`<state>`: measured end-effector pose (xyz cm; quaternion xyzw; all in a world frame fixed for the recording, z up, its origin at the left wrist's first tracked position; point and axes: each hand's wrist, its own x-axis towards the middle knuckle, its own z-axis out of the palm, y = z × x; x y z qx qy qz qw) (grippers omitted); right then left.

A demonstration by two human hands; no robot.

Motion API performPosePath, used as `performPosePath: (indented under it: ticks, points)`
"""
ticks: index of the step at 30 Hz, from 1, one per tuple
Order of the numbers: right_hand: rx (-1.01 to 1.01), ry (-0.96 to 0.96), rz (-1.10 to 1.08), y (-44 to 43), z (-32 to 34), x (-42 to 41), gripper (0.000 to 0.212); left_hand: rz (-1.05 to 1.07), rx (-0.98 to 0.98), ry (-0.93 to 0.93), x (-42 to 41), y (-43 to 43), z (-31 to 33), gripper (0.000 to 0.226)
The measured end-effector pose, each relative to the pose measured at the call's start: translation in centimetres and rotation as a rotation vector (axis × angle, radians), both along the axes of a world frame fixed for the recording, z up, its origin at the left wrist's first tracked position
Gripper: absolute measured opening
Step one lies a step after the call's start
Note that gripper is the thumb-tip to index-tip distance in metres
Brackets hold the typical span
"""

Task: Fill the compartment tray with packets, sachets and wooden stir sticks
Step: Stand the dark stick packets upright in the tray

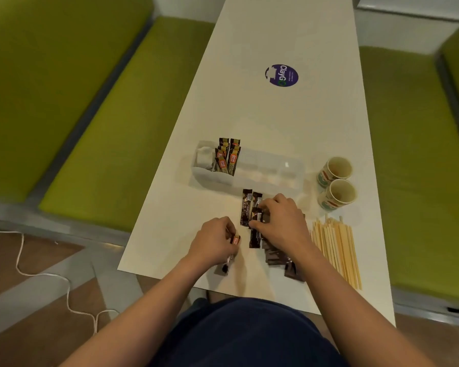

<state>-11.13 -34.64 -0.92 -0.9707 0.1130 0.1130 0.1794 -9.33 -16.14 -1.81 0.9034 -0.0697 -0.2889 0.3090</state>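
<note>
White surface [276, 123]: long and narrow; everything for the task lies at its near end.
Clear tray [270, 170]: thin plastic, likely light and apt to slide if nudged. Its left end holds white sachets [204, 158] and upright brown packets [229, 160]; the compartments to the right look unfilled.
Wooden stir sticks [337, 250]: a loose fan at the near right, apart from the tray. Stiff, thin and light, they are probably best gathered as a bundle round the middle so none roll away.
Dark packets [247, 207]: a heap just in front of the tray. The glossy film is likely slick and limp, so they are best pinched across the middle, several stacked flat.
Right hand [281, 221]: on the heap, grip clamped on several dark packets between thumb and bent fingers.
Left hand [215, 239]: beside the heap, grip curled round one small packet.
Paper cups [337, 181]: two, right of the tray.
Orange-labelled packet [235, 239]: inside the left fist, a dark end showing below it.
</note>
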Motion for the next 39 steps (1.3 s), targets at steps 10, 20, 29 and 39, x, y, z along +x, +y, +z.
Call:
performPosePath:
  ticks: [10,20,29,39]
  points:
    - [0.625,-0.044,-0.248,-0.1,2.3,-0.1,0.013,0.339,-0.449,0.049,4.8,4.0,5.0,0.014]
    - [1.240,-0.312,-0.479,0.7,4.6,1.7,0.028,0.285,-0.419,-0.206,13.5,3.8,9.1,0.010]
    - [1.186,-0.479,-0.461,1.8,5.4,5.2,0.019,0.179,-0.388,-0.152,17.4,1.3,7.5,0.009]
    - [0.850,-0.558,-0.399,4.0,3.3,10.3,0.012,-0.060,-0.241,-0.272,18.2,0.2,6.1,0.015]
